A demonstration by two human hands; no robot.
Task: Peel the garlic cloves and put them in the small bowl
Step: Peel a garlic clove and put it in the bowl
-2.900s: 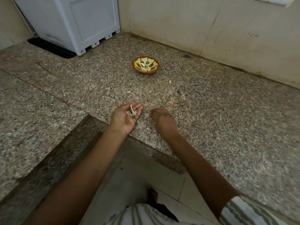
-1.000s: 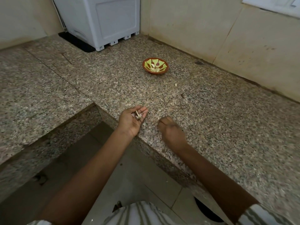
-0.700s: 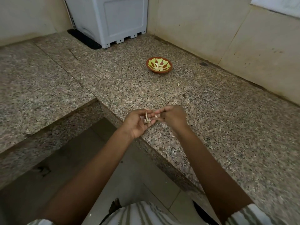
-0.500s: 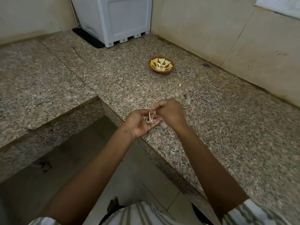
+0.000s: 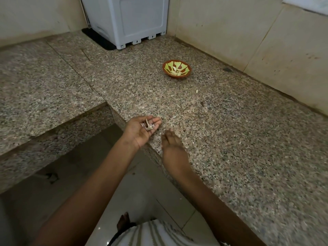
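Counter: I saw a speckled granite counter (image 5: 230,139) running in an L, a lower slab to my left, beige tiled walls behind it, and pale floor tiles below its edge.
Nearest: a striped shirt (image 5: 156,235) lay at the bottom of my view, with bare toes (image 5: 124,221) on the floor just above it.
Left hand: my left hand (image 5: 142,129) was palm up over the counter's corner edge, fingers loosely spread and slightly cupped, not closed.
Scraps: a small heap of garlic scraps (image 5: 148,125), papery skins and a pale stalk standing up, rested on the left fingers; I could not tell whether a clove lay among them.
Right hand: my right hand (image 5: 173,148) was just beside the left, apart from it, back towards me, fingers straight and together, low over the granite. It was blurred; it seemed empty, and I could not tell whether it touched the stone.
Flecks: pale bits were scattered on the counter around both hands.
Clove: one pale piece (image 5: 196,91) lay alone farther out, between my hands and the bowl.
Bowl: the small bowl (image 5: 184,75), brown outside and yellow-green inside, stood well apart from my hands near the back wall, with pale peeled cloves (image 5: 175,71) in it.
Farthest: a white box (image 5: 127,20) stood in the corner on a black mat (image 5: 97,39).
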